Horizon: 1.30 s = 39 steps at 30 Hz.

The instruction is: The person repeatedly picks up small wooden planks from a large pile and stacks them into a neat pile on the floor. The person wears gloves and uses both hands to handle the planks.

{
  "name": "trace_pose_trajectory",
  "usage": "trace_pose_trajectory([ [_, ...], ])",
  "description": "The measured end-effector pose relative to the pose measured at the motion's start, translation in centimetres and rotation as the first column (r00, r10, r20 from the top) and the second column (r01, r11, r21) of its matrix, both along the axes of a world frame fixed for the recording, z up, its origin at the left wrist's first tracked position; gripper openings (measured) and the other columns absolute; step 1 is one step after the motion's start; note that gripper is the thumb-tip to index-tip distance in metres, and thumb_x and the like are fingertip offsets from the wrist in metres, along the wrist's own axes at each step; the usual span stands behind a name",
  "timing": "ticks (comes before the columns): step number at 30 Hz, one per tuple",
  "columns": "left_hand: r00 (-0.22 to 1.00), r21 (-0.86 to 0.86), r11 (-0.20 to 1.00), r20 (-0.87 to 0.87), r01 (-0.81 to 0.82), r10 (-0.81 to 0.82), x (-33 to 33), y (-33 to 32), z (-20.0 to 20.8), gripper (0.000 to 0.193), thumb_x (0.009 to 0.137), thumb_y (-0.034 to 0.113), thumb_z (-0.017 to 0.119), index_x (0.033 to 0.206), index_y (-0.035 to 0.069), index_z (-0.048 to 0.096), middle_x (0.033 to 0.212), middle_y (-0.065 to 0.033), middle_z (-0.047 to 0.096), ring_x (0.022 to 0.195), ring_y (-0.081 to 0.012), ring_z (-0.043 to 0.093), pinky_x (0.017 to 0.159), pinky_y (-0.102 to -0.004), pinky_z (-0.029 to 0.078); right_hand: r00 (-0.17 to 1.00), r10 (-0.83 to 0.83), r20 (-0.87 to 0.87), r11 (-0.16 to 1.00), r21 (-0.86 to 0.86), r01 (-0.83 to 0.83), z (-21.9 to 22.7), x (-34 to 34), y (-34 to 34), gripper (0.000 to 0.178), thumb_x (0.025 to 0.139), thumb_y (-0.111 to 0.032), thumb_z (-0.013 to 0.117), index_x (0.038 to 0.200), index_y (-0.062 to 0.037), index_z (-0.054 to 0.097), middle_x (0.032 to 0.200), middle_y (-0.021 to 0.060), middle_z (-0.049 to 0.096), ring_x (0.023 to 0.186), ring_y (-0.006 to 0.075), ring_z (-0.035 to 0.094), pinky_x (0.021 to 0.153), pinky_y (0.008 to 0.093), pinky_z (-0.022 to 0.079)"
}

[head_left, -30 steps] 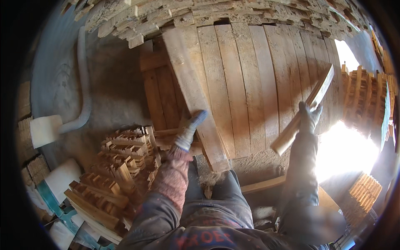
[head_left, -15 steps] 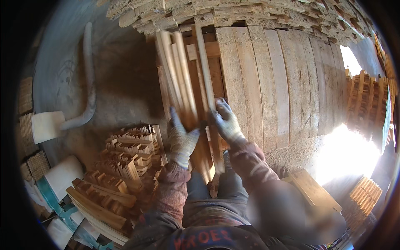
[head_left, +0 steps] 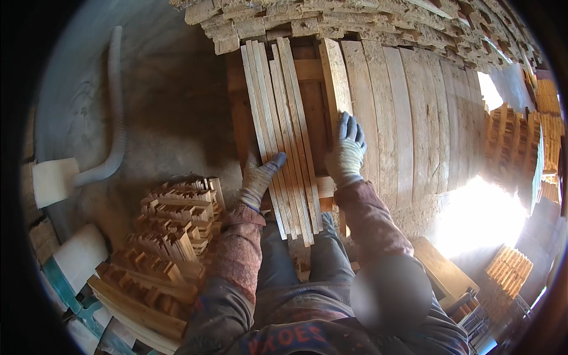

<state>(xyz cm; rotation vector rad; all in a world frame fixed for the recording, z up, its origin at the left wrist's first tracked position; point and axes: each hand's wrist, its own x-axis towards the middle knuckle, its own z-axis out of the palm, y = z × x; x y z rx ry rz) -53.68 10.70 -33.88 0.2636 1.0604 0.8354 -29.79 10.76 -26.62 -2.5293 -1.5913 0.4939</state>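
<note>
A bundle of several long, narrow wooden slats (head_left: 285, 136) lies lengthwise in front of me, its near end above my thighs. My left hand (head_left: 259, 177), in a knit glove with grey fingertips, grips the bundle's left side, thumb over the top; its other fingers are mostly hidden. To the right, my right hand (head_left: 348, 152), gloved alike, has its fingers stretched out at the near end of a light board (head_left: 336, 80). That board lies along the left edge of a row of planks. Between bundle and board, a darker wooden frame (head_left: 309, 70) shows below.
Flat planks (head_left: 408, 118) extend to the right. Rough boards (head_left: 331, 18) are stacked at the far side. Short wood pieces (head_left: 177, 225) are piled at lower left, near a grey hose (head_left: 116, 100). More stacked wood (head_left: 509, 139) stands at right, beside a bright light patch.
The loosely spread, blurred slats now sit close together under my left hand. My right hand has left the slat at their right and moved right to the light board.
</note>
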Motion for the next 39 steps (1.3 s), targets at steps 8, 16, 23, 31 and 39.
trace_pose_trajectory([
  [8, 0.888, 0.251, 0.905, -0.399, 0.344, -0.227, 0.9, -0.2, 4.7, 0.075, 0.09, 0.013, 0.081, 0.152, 0.007, 0.039, 0.13, -0.0132, 0.061, 0.112, -0.0228, 0.065, 0.096, -0.036, 0.059, 0.996, 0.045, -0.073, 0.999, 0.024, -0.043, 0.7, -0.4, -2.6, 0.1, 0.083, -0.021, 0.075, 0.164, -0.0093, 0.019, 0.167, 0.0203, 0.027, 0.15, 0.0458, 0.029, 0.119, 0.0601, 0.031],
  [16, 0.966, -0.365, 0.931, 0.243, 0.007, 0.088, -1.5, -0.3, -2.0, 0.07, 0.103, 0.025, 0.065, 0.157, -0.001, 0.03, 0.154, -0.0311, 0.033, 0.141, -0.0446, 0.037, 0.115, -0.0539, 0.045, 0.094, 0.021, -0.995, 0.848, 0.068, 0.525, -2.7, -2.7, -5.0, 0.07, 0.091, 0.003, 0.07, 0.155, -0.0034, 0.042, 0.152, 0.0119, 0.052, 0.141, 0.0228, 0.048, 0.116, 0.0322, 0.038],
  [23, 0.977, -0.237, 0.968, 0.171, -0.086, 0.129, -2.7, 1.0, -1.6, 0.07, 0.1, 0.03, 0.069, 0.157, 0.006, 0.035, 0.157, -0.0309, 0.034, 0.145, -0.0539, 0.031, 0.116, -0.0644, 0.04, 0.884, 0.096, -0.457, 0.908, 0.404, 0.111, -5.0, 1.8, -3.7, 0.071, 0.092, -0.039, 0.078, 0.152, -0.0143, 0.05, 0.143, 0.0213, 0.059, 0.132, 0.039, 0.056, 0.11, 0.0485, 0.046],
  [31, 0.065, 0.111, 0.496, -0.992, 0.862, 0.108, 7.8, 2.9, 13.4, 0.1, 0.076, 0.058, 0.087, 0.158, 0.03, 0.037, 0.159, -0.0291, 0.032, 0.148, -0.0514, 0.029, 0.119, -0.0587, 0.031, 0.932, -0.104, 0.347, 0.994, 0.0, 0.111, -5.4, 6.2, -2.0, 0.09, 0.088, -0.024, 0.071, 0.162, -0.0036, 0.023, 0.161, 0.0272, 0.033, 0.148, 0.051, 0.031, 0.118, 0.0652, 0.029],
  [39, -0.137, -0.088, 0.374, -0.985, 0.923, 0.105, 9.7, 1.7, 8.4, 0.074, 0.094, 0.072, 0.055, 0.158, 0.039, 0.04, 0.17, -0.0226, 0.011, 0.155, -0.0539, 0.0, 0.111, -0.0834, 0.006, 0.307, -0.114, -0.945, 0.805, 0.093, 0.586, -0.9, 0.8, -4.9, 0.072, 0.095, -0.007, 0.074, 0.156, 0.0026, 0.038, 0.153, 0.0144, 0.052, 0.138, 0.0187, 0.05, 0.115, 0.0309, 0.041],
])
